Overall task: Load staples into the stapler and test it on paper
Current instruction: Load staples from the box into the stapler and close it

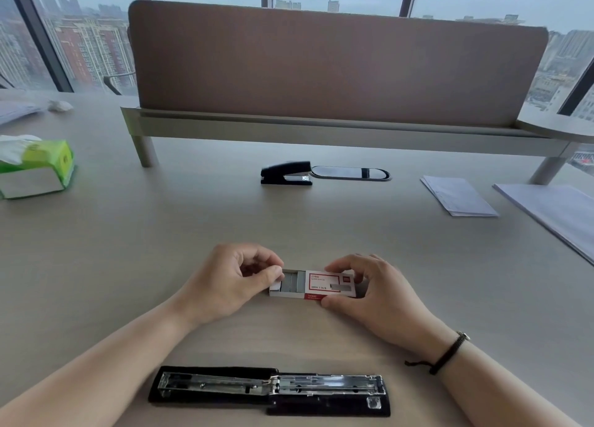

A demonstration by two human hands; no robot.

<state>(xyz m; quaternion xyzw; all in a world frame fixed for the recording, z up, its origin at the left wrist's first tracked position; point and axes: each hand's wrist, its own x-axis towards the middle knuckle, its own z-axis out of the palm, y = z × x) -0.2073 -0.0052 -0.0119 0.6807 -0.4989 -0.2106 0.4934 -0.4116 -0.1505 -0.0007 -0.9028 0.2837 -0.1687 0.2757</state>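
Observation:
A small red-and-white staple box (324,285) lies on the desk in front of me, its inner tray slid out to the left with grey staple strips (292,281) showing. My right hand (376,294) grips the box sleeve between thumb and fingers. My left hand (231,282) pinches the left end of the tray. Close to me a black stapler (270,389) lies flat, swung fully open with its metal magazine rail exposed. Folded paper (458,198) lies at the right.
A second black stapler (286,172), closed, stands farther back beside an oval cable port (350,172). A green tissue pack (35,167) is at the left. More paper sheets (549,214) lie at the far right. A brown divider on a raised shelf (337,130) spans the back.

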